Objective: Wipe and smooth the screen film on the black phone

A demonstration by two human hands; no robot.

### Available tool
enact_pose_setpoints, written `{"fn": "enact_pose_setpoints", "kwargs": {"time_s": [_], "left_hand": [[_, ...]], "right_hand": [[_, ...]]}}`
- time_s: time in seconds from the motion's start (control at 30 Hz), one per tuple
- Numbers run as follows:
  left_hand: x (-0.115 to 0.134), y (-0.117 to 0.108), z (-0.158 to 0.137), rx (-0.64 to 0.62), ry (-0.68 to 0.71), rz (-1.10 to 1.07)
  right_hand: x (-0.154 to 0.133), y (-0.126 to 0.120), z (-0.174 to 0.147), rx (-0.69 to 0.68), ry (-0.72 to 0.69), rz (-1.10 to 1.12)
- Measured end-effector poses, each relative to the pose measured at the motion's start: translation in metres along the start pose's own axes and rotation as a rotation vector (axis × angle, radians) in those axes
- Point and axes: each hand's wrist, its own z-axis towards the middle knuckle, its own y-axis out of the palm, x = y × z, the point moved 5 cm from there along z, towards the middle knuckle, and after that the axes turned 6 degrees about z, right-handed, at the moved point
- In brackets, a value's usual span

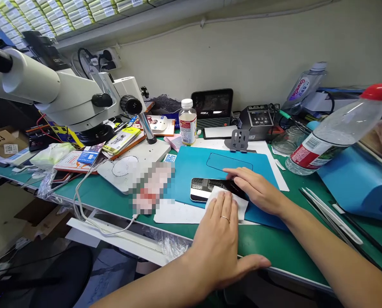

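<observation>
A smartphone (201, 188) with a dark, glossy screen lies flat on a blue mat (191, 162). My left hand (221, 226), a ring on one finger, lies flat with its fingers stretched over a white wipe (243, 208), pressing it onto the phone's near side. The thumb points out to the right. Over the phone's far right part is my right hand (258, 188), fingers extended; whether its fingertips touch the phone I cannot tell. Its fingers hold nothing that shows. The phone's right end is partly hidden by the wipe and my hands.
A microscope (75, 98) stands left, its white base (139, 156) on the green bench. Beside it a cable runs to a blurred-out item (152, 188). At right are tweezers (332, 214), a red-capped bottle (335, 132) and a glass jar (285, 141). A small bottle (187, 124) stands behind the mat.
</observation>
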Motion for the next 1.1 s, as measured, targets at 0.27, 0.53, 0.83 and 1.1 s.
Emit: {"fn": "enact_pose_setpoints", "kwargs": {"time_s": [0.27, 0.53, 0.83, 1.1], "left_hand": [[-0.063, -0.001, 0.002, -0.038, -0.287, 0.162], [0.023, 0.011, 0.060, 0.033, -0.154, 0.102], [-0.016, 0.005, 0.008, 0.019, -0.082, 0.146], [0.004, 0.007, 0.053, -0.025, -0.124, 0.105]], "right_hand": [[-0.004, -0.003, 0.002, 0.062, -0.063, -0.017], [0.002, -0.028, -0.002, 0.422, -0.019, -0.031], [-0.002, -0.025, -0.003, 0.439, -0.030, -0.067], [0.007, -0.036, -0.004, 0.590, -0.021, -0.085]]}}
